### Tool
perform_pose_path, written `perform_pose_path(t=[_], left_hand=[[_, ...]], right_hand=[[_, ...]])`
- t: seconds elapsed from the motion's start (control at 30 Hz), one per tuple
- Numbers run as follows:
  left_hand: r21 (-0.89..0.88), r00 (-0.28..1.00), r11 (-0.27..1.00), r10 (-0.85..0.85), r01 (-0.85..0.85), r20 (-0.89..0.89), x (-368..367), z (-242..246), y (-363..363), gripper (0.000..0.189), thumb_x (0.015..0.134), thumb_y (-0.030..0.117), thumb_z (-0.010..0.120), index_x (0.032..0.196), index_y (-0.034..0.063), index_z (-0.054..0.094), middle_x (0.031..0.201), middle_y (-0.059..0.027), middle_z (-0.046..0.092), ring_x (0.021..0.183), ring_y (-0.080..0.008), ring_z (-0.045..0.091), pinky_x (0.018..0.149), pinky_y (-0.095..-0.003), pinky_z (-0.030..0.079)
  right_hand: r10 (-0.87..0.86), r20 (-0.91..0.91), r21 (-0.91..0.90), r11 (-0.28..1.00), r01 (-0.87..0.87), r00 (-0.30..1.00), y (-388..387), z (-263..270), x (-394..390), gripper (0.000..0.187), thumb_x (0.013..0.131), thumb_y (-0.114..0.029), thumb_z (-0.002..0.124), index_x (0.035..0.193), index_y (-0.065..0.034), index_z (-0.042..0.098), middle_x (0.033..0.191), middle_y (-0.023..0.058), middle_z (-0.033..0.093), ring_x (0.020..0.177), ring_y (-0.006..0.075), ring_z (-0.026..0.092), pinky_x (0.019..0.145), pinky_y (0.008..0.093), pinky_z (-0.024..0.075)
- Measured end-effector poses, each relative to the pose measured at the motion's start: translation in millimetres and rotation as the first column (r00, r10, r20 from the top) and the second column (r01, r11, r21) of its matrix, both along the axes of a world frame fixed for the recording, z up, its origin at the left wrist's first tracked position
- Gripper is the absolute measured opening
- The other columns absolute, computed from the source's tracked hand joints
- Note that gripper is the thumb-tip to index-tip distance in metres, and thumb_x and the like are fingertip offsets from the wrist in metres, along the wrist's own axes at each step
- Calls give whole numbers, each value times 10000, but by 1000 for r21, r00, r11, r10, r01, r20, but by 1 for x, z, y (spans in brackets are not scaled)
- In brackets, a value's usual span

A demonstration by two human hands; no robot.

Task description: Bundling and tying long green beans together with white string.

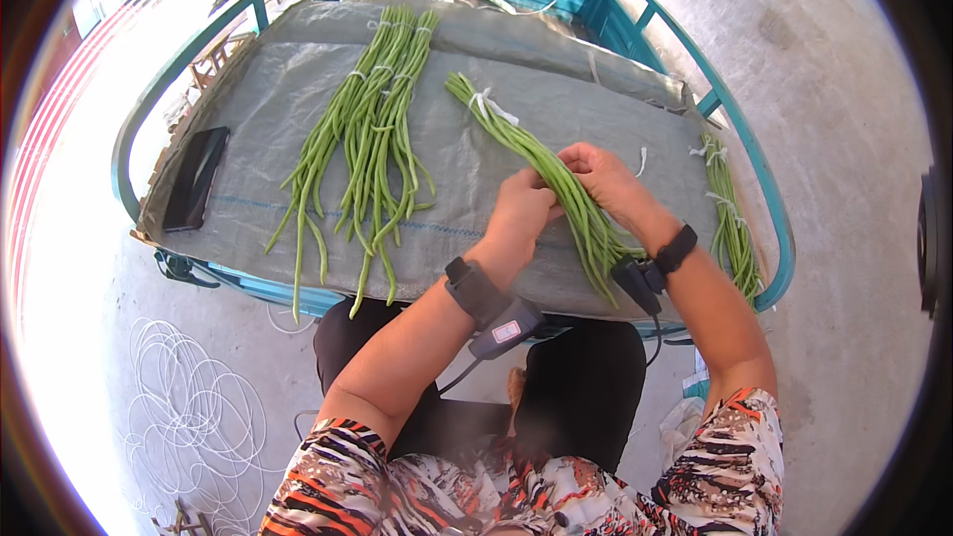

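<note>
A bundle of green yardlong beans [514, 135] lies at a slant on the grey woven sheet [246, 141], a white tie [488, 104] knotted near its upper end. My left hand [521, 210] grips the middle of the bundle from the left, its fingertips tucked under the beans. From the other side, my right hand [607, 179] has its fingers against the same stretch, partly behind the stalks. Whether a second tie is between my fingers is hidden. The loose lower ends of the beans fan out towards my right wrist.
Several tied bean bundles [383, 104] lie left of centre; more tied beans [726, 216] rest by the right rail [752, 156]. A white strip [642, 161] lies near my right hand. A dark phone [197, 179] is at the left edge. White cord [193, 417] coils on the floor.
</note>
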State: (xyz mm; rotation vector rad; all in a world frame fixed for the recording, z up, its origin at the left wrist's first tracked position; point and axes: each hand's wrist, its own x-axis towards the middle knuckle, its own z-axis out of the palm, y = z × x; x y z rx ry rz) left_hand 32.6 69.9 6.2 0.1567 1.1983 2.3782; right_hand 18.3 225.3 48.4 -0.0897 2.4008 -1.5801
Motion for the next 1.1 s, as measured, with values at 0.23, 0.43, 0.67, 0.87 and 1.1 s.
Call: perform_pose_path(t=[0.23, 0.43, 0.67, 0.87, 1.1], left_hand=[[-318, 880, 900, 129, -297, -457, -1, -8, 4, 183, 874, 26, 494, 1027, -55, 555, 864, -91, 633, 762, -126, 600, 639, -247, 480], [-612, 714, 568, -60, -550, -697, 5, 4, 4, 129, 841, 76, 533, 878, -47, 518, 841, -233, 624, 731, -341, 640, 611, -413, 495], [-705, 669, 305, -230, -640, -706, 14, 20, -14, 105, 813, 82, 506, 847, -17, 515, 737, -243, 603, 776, -429, 611, 655, -501, 488], [-708, 626, 208, -347, -675, -698, 0, 39, -61, 148, 848, 136, 466, 832, 4, 532, 781, -232, 614, 795, -431, 598, 677, -511, 470], [-640, 646, 404, -143, -654, -750, -14, 47, -79, 181, 858, 155, 521, 810, -17, 547, 716, -152, 607, 653, -237, 623, 564, -355, 467]], right_hand=[[-30, 92, -220, 974, 49, 995, -2, -8, 3, 201, 888, -56, 561, 1082, 1, 562, 937, 29, 632, 815, 84, 593, 721, 206, 483], [48, 10, 26, 998, -49, 999, 7, -10, 6, 294, 855, -61, 563, 1136, 22, 539, 1036, 81, 626, 877, 130, 598, 779, 275, 483], [221, -213, 380, 916, -128, 952, 0, -5, 8, 241, 844, -161, 576, 1034, -15, 593, 918, 108, 657, 846, 196, 617, 747, 319, 472], [241, -312, 730, 680, 70, 919, 29, -1, 6, 245, 847, -290, 536, 912, -69, 621, 769, 125, 627, 740, 260, 609, 653, 358, 463], [5, -146, 424, 904, 58, 989, 32, 15, 18, 239, 895, -246, 524, 985, -53, 634, 725, 14, 595, 587, 100, 539, 536, 241, 436]])
